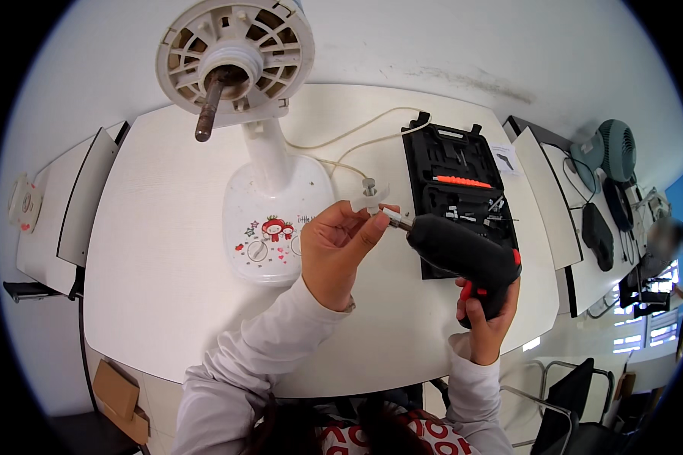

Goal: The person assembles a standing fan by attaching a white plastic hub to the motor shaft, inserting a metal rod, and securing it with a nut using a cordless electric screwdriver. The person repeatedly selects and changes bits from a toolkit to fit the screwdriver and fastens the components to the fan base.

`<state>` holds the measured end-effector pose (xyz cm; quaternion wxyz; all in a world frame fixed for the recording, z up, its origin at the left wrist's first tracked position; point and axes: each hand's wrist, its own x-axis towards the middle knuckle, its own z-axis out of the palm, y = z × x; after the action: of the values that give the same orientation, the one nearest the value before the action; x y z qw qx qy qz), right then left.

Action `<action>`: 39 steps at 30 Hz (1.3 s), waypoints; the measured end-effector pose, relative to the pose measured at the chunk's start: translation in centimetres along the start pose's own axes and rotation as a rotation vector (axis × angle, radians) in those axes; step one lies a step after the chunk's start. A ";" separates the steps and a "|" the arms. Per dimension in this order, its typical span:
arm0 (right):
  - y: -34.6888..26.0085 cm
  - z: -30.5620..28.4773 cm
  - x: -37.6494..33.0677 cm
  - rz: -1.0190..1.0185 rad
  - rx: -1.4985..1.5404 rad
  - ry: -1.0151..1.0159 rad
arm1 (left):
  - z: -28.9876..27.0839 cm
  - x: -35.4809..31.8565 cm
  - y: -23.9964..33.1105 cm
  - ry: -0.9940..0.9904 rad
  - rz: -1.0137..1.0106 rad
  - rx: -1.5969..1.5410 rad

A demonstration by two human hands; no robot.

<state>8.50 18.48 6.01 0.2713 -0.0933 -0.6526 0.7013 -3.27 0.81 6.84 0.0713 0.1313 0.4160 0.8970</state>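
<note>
My right hand [495, 324] grips the handle of a black cordless screwdriver [455, 246] with red accents, its nose pointing left. My left hand [340, 246] pinches a small white plastic piece [369, 201] by the tool's metal tip [399, 222]; the fingers partly cover it, and I cannot tell whether the tip sits inside it. Left of my hands stands a partly dismantled white fan, its base [269, 208] bearing knobs and red cartoon figures. Its motor housing [235, 57] is exposed, with a rusty shaft [209, 114] sticking out toward me.
A black tool case [454, 140] lies open behind the screwdriver, holding bits and an orange-red flexible shaft [463, 182]. A pale cord [357, 125] runs from the fan across the white table [152, 303]. A grey-green fan [613, 148] stands on the right-hand table. A chair [569, 402] is at lower right.
</note>
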 end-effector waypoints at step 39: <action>3.7 -16.4 3.0 0.074 -0.262 0.479 | -2.7 -1.0 -6.9 -0.366 0.254 1.755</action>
<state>12.96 34.14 0.95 0.3778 -0.3146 -0.6512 0.5782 -2.97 3.10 -0.29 -0.0888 0.3242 0.9149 0.2237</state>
